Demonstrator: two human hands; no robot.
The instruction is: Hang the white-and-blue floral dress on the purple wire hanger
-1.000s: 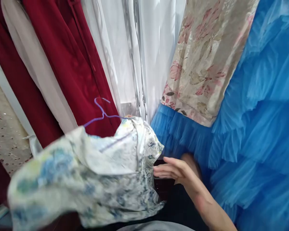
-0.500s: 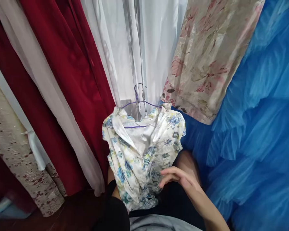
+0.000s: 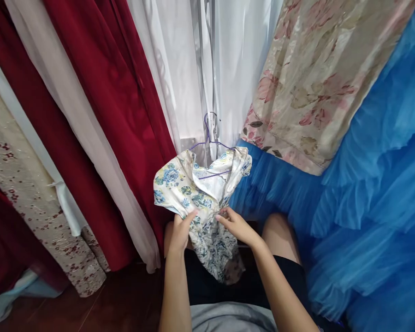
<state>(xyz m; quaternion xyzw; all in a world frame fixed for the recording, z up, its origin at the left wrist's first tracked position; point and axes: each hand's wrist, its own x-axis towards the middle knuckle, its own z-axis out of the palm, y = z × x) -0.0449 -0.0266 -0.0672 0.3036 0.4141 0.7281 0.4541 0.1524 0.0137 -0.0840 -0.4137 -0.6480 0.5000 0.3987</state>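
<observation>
A sleeveless or cap-sleeved white blouse (image 3: 202, 201) with blue, green and yellow flowers is on a thin purple hanger (image 3: 207, 136) in front of me. Its collar lies open, and the lower part hangs bunched and narrow over my lap. My left hand (image 3: 180, 233) is closed around the blouse's side at the waist, thumb in front and fingers hidden behind. At the front below the neckline, my right hand (image 3: 239, 227) pinches the fabric between thumb and fingers.
Long red fabric (image 3: 100, 92) and a pale pink length (image 3: 86, 138) hang at left, beside beige flowered cloth (image 3: 38, 207). White drapes (image 3: 180, 69) hang behind the hanger. To the right are a floral garment (image 3: 318, 92) and blue ruffled tulle (image 3: 376, 193). Dark floor (image 3: 124, 299) shows lower left.
My right hand has moved from hovering over the blouse to pinching its front. My left hand has come into view gripping the side. The blouse has turned and its lower part is gathered in.
</observation>
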